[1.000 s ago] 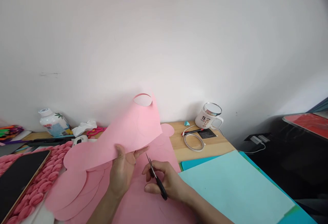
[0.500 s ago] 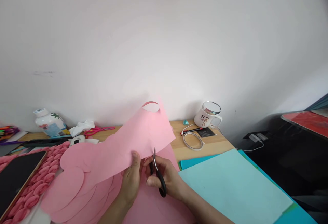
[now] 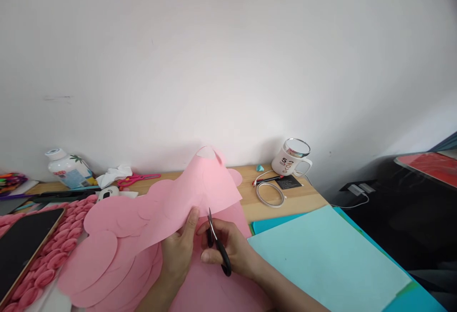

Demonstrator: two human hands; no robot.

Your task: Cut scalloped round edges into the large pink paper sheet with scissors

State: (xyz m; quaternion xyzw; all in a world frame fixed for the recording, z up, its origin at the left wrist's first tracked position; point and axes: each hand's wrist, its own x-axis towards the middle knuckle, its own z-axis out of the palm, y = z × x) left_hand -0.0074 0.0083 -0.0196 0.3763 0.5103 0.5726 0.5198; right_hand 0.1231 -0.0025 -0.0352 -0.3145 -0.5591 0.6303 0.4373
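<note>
My left hand pinches the lower edge of a large pink paper sheet, thumb on top. The sheet is raised and bent, with a cut-out opening near its far end. In my right hand is a pair of scissors with black handles, fingers through the loops. Their blades point away from me, at the sheet's near edge; the lower blade is partly hidden. Cut pink paper ovals lie overlapping at the left, and more pink paper lies beneath my hands.
Light blue sheets cover the right of the wooden desk. Toward the wall stand a white mug and a coiled cable. Leftward are a phone on a pink braided mat, pink scissors and a white bottle.
The pink sheet has curled and shifted a little, its far opening tipping left and a rounded pink edge showing behind it. Both hands keep their hold; the scissors have moved slightly left.
</note>
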